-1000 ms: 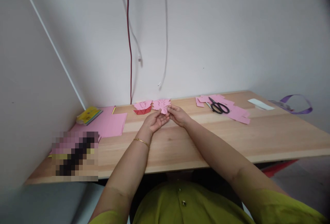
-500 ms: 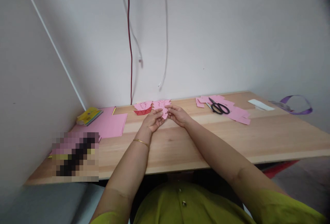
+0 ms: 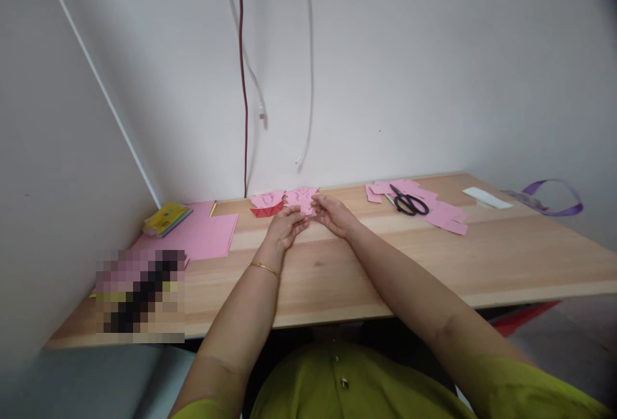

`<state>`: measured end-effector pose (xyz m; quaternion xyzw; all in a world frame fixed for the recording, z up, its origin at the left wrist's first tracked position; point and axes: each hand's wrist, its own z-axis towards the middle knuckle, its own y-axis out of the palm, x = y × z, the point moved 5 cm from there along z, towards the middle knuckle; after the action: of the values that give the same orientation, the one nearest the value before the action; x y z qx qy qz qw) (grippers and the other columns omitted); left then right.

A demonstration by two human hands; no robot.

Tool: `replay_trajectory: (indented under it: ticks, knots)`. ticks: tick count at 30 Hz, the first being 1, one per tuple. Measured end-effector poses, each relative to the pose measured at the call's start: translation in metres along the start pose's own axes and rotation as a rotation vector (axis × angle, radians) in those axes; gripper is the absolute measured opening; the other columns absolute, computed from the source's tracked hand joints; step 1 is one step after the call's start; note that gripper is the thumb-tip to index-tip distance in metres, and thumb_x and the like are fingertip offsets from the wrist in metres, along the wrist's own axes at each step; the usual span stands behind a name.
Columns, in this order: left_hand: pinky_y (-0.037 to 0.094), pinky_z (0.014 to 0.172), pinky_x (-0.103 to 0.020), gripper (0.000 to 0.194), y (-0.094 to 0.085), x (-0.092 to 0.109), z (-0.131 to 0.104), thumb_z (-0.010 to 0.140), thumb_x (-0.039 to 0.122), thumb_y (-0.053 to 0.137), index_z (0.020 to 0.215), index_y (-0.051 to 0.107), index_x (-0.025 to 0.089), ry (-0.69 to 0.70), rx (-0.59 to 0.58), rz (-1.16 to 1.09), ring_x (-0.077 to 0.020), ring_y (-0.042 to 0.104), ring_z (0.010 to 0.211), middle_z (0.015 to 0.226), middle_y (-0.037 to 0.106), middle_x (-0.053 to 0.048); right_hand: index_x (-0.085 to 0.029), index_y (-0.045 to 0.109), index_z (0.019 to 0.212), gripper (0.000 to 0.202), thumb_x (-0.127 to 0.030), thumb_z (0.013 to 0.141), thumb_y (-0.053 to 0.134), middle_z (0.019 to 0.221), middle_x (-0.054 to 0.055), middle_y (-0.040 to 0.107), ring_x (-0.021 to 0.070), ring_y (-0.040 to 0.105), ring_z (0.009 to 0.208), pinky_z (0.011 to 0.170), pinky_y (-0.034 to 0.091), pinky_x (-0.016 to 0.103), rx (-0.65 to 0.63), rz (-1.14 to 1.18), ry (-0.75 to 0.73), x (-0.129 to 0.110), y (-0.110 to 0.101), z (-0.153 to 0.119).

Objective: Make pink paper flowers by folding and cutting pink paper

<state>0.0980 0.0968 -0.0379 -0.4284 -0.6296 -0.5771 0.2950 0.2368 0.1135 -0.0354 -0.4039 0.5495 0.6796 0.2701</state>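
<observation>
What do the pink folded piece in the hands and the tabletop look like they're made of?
Pink folded piece: likely matte paper, thin with sharp creases, held by the left hand and right hand. Tabletop: pale wood or wood-look board, with visible grain and a low sheen.

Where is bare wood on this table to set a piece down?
Bare wood lies along the table's near edge, and between the hands and the scissors. It is crowded at the pink sheets on the left and the pink scraps around the scissors.
</observation>
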Motion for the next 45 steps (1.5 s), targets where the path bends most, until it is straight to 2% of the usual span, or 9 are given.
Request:
replay_trajectory:
  ticks: [4, 6, 11, 15, 29, 37, 39, 42, 45]
  knots:
    - [0.053, 0.074, -0.032, 0.03, 0.002, 0.001, 0.0, 0.06, 0.006, 0.075, 0.078, 0.053, 0.015, 0.029, -0.021, -0.037, -0.012, 0.063, 0.065, 0.068, 0.062, 0.0, -0.019, 0.063, 0.097, 0.039, -0.034, 0.064, 0.079, 0.087, 0.001, 0.065, 0.0123, 0.059, 0.08, 0.072, 0.046, 0.024, -0.142, -0.179, 0.02, 0.007, 0.01, -0.005]
    - [0.053, 0.073, -0.031, 0.031, 0.002, 0.0, 0.0, 0.059, 0.007, 0.076, 0.077, 0.052, 0.015, 0.033, -0.022, -0.022, -0.0119, 0.063, 0.064, 0.068, 0.062, 0.0, -0.017, 0.063, 0.094, 0.038, -0.032, 0.063, 0.08, 0.084, 0.0, 0.065, 0.0109, 0.058, 0.074, 0.067, 0.044, 0.023, -0.183, -0.289, -0.013, 0.007, 0.012, -0.007]
    - [0.052, 0.062, -0.025, 0.031, 0.001, -0.001, 0.001, 0.058, 0.009, 0.077, 0.076, 0.053, 0.015, 0.052, 0.011, 0.103, -0.0104, 0.061, 0.058, 0.064, 0.061, 0.001, -0.017, 0.056, 0.078, 0.031, -0.037, 0.065, 0.077, 0.062, -0.006, 0.053, 0.006, 0.043, 0.053, 0.052, 0.029, 0.02, -0.174, -0.408, -0.061, 0.006, 0.009, -0.006]
    - [0.052, 0.062, -0.026, 0.031, 0.001, 0.001, 0.001, 0.056, 0.01, 0.078, 0.074, 0.053, 0.015, 0.069, 0.002, 0.126, -0.0096, 0.06, 0.056, 0.063, 0.06, 0.001, -0.017, 0.054, 0.075, 0.032, -0.038, 0.064, 0.076, 0.06, -0.005, 0.053, 0.0067, 0.043, 0.052, 0.051, 0.029, 0.021, -0.147, -0.414, -0.073, 0.005, 0.006, -0.004]
    - [0.053, 0.065, -0.029, 0.033, -0.004, 0.007, 0.003, 0.055, 0.012, 0.077, 0.072, 0.05, 0.016, 0.112, -0.007, 0.131, -0.0101, 0.059, 0.055, 0.062, 0.058, 0.003, -0.019, 0.052, 0.069, 0.028, -0.032, 0.064, 0.077, 0.052, -0.007, 0.045, 0.0071, 0.041, 0.05, 0.052, 0.032, 0.023, -0.008, -0.156, -0.103, -0.003, -0.005, 0.003]
    - [0.054, 0.078, -0.036, 0.031, 0.0, 0.004, 0.002, 0.057, 0.01, 0.077, 0.066, 0.048, 0.015, 0.093, -0.034, 0.021, -0.0122, 0.062, 0.066, 0.063, 0.057, 0.002, -0.019, 0.052, 0.071, 0.036, -0.04, 0.062, 0.08, 0.063, -0.006, 0.048, 0.0062, 0.042, 0.056, 0.053, 0.036, 0.021, 0.127, 0.084, -0.128, -0.014, -0.01, 0.003]
    - [0.053, 0.08, -0.036, 0.031, 0.002, 0.002, 0.002, 0.057, 0.01, 0.078, 0.066, 0.048, 0.015, 0.081, -0.035, -0.016, -0.0126, 0.063, 0.068, 0.065, 0.058, 0.001, -0.019, 0.053, 0.072, 0.036, -0.042, 0.062, 0.079, 0.064, -0.005, 0.05, 0.0065, 0.044, 0.057, 0.054, 0.037, 0.021, 0.087, 0.03, -0.103, -0.011, -0.006, 0.002]
    - [0.053, 0.083, -0.036, 0.032, 0.005, 0.0, 0.0, 0.057, 0.01, 0.078, 0.066, 0.048, 0.015, 0.073, -0.042, -0.045, -0.0126, 0.063, 0.071, 0.068, 0.061, 0.0, -0.018, 0.057, 0.078, 0.034, -0.041, 0.063, 0.078, 0.068, -0.004, 0.056, 0.008, 0.05, 0.061, 0.058, 0.04, 0.022, -0.041, -0.139, -0.067, -0.002, 0.004, -0.002]
    - [0.053, 0.082, -0.036, 0.033, 0.007, -0.002, 0.0, 0.057, 0.013, 0.08, 0.066, 0.048, 0.016, 0.054, -0.041, -0.029, -0.0125, 0.063, 0.069, 0.068, 0.063, -0.001, -0.017, 0.061, 0.088, 0.033, -0.038, 0.066, 0.075, 0.078, 0.0, 0.064, 0.0114, 0.055, 0.07, 0.064, 0.043, 0.024, -0.101, -0.299, -0.096, 0.003, 0.009, -0.005]
